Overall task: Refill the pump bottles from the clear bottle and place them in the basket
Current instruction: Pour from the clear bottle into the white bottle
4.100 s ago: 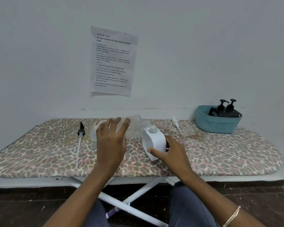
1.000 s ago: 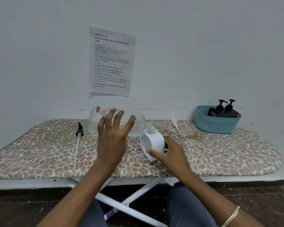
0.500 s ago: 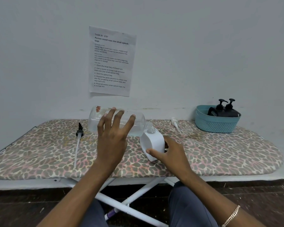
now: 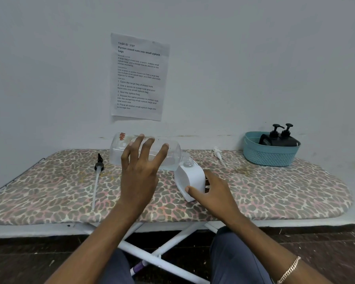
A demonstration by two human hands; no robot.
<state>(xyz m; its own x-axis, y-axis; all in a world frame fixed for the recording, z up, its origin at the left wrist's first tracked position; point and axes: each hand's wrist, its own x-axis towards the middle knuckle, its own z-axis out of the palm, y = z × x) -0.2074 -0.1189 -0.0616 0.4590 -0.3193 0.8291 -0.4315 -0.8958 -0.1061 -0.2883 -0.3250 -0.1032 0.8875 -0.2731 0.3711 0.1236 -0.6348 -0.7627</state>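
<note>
My left hand (image 4: 140, 171) grips the clear bottle (image 4: 172, 156), which lies nearly level above the board with its mouth at the neck of the white pump bottle (image 4: 190, 181). A little clear liquid sits along its lower side. My right hand (image 4: 211, 193) steadies the white bottle, which stands uncapped and tilted left on the leopard-print ironing board (image 4: 275, 191). A teal basket (image 4: 270, 153) at the far right holds two black pump bottles (image 4: 281, 138).
A black pump head with a long tube (image 4: 97, 177) lies on the board's left part. A white pump head (image 4: 218, 153) lies behind the white bottle, toward the basket. A printed sheet (image 4: 138, 76) hangs on the wall. The board's white legs cross below.
Since four seconds ago the clear bottle's base has risen, from tilted low to nearly level. Over the last second nothing has visibly moved.
</note>
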